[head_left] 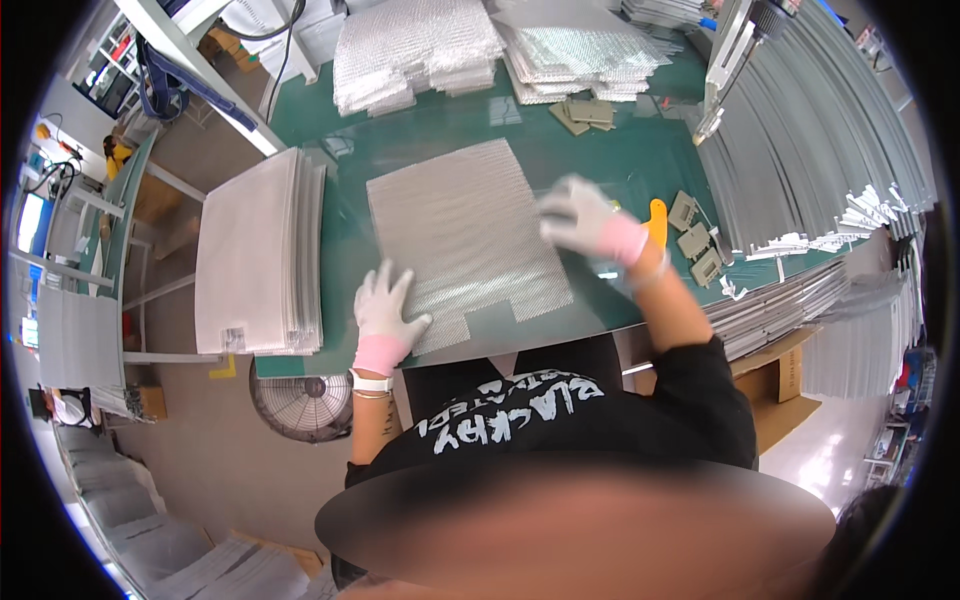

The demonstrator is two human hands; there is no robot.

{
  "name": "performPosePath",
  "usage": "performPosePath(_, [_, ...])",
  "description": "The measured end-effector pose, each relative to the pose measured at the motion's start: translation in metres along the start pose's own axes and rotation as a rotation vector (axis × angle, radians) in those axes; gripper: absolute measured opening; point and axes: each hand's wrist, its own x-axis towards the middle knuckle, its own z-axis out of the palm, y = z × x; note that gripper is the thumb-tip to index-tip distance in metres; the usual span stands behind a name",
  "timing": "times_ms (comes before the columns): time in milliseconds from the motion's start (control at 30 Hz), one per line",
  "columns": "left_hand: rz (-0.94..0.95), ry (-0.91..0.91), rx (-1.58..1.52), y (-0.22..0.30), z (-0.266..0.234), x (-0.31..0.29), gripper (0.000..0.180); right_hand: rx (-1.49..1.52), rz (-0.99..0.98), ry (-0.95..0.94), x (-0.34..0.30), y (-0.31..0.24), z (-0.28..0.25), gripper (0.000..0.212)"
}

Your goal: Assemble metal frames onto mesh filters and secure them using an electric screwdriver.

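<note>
Head view: silvery sheet (460,230) lying at the wearer's (570,395) twelve o'clock.
Left hand (382,312), fingers spread, touches its eight o'clock edge; right hand (585,218), blurred at three o'clock, splays too, but I can't tell if it touches.

Over there, a silvery-white, translucent, finely textured rectangular sheet (465,235) lies flat on the green-topped desk (630,160), turned slightly askew. A squarish notch is cut into its near edge, close to the desk's rim, where light glints off it.
</note>
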Motion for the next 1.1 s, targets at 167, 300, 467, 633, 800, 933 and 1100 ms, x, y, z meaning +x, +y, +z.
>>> performPosePath(167, [0.154, -0.133, 0.067, 0.008, 0.001, 0.019, 0.073, -0.729, 0.686, 0.669, 0.119, 0.122, -0.087, 0.067])
performPosePath(300, [0.161, 0.009, 0.085, 0.008, 0.004, 0.010, 0.075, -0.503, 1.104, 0.068, 0.148, 0.146, -0.120, 0.085])
performPosePath(467, [0.113, 0.342, -0.164, 0.006, 0.011, -0.020, 0.079, -0.576, 0.974, 0.169, 0.141, 0.165, -0.116, 0.083])
performPosePath(633, [0.156, 0.386, -0.237, 0.017, -0.003, -0.028, 0.076, -0.357, 0.763, 0.112, 0.123, 0.214, -0.134, 0.060])
performPosePath(800, [0.252, 0.458, -0.407, 0.030, -0.008, -0.027, 0.060, -0.746, 0.122, 0.987, 0.101, 0.154, -0.170, 0.036])
performPosePath(933, [0.328, 0.158, -0.943, 0.042, -0.005, -0.023, 0.047, -0.724, -0.185, 0.887, 0.070, 0.022, -0.122, 0.042])
performPosePath(1100, [0.436, 0.017, -1.969, 0.140, -0.010, 0.000, 0.059, -0.352, -0.190, 0.047, -0.005, -0.133, -0.023, 0.026])
